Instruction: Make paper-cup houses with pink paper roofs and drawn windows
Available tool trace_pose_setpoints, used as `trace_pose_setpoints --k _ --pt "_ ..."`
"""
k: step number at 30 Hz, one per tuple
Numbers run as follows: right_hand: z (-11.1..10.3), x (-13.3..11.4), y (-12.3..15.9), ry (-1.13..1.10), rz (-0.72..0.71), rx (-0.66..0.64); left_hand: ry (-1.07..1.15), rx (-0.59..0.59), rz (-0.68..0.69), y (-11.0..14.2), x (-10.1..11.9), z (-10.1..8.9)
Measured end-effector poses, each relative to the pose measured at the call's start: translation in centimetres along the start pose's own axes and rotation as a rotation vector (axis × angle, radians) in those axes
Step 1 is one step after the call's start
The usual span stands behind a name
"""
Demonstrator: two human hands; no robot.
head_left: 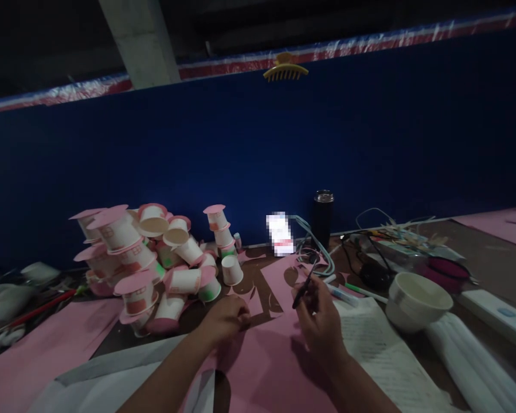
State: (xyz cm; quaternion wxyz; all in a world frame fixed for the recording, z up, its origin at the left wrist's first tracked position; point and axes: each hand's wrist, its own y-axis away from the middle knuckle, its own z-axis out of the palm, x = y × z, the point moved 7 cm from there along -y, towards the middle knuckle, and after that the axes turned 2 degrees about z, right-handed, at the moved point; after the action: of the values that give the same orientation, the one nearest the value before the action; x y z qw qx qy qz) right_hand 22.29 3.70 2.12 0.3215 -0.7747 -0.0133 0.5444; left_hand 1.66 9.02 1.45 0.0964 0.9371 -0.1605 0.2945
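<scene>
My right hand point(320, 318) grips a slim black pointed tool point(303, 289); its exact kind is too dim to tell. Beneath both hands spreads a pink paper sheet point(269, 364). My left hand point(226, 318) rests over that sheet's left part with the fingers curled in, and whatever they may hold is hidden. Just ahead lies pink paper with cut-out holes point(277, 278). A plain white paper cup point(232, 271) stands upside down beyond my left hand. Left of it are piled several paper cups with pink discs point(133, 292), some bearing drawn windows.
A lit phone point(280, 234) leans at the back beside a black flask point(322, 221) and a cable point(322, 249). To the right are a white bowl point(417, 301), written papers point(374, 350) and a power strip point(499, 315). Behind rises a blue partition point(241, 143) with a yellow claw clip point(286, 69).
</scene>
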Motion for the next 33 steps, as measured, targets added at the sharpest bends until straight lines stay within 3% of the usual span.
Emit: trace_pose_setpoints --k 5,11,16,21,24,28,31,33 --pt "-0.7 -0.6 -0.1 -0.053 -0.028 0.046 -0.082 -0.084 0.025 -0.1 -0.1 1.0" --pt "-1.5 -1.5 -0.3 -0.096 -0.061 0.076 -0.105 -0.098 0.014 0.2 -0.3 2.3" --pt "-1.8 -1.9 -0.2 -0.113 -0.055 0.088 -0.049 -0.226 0.047 -0.8 1.5 3.1" --pt "-2.7 -3.8 0.2 -0.284 -0.051 0.104 0.002 -0.321 0.041 -1.3 3.4 3.6" --pt "-4.5 -5.6 0.1 -0.412 -0.044 0.201 0.029 -0.266 0.011 -0.6 3.9 2.5" --pt "-7.1 -7.5 -0.7 -0.485 0.034 0.295 0.092 -0.179 -0.006 0.4 4.2 -0.5" --pt "-7.7 -8.1 -1.5 -0.545 0.075 0.273 0.134 -0.081 -0.022 0.9 3.7 -3.8" --pt "-7.0 -7.8 -2.0 -0.588 0.140 0.213 0.197 -0.003 -0.032 1.3 3.2 -6.0"
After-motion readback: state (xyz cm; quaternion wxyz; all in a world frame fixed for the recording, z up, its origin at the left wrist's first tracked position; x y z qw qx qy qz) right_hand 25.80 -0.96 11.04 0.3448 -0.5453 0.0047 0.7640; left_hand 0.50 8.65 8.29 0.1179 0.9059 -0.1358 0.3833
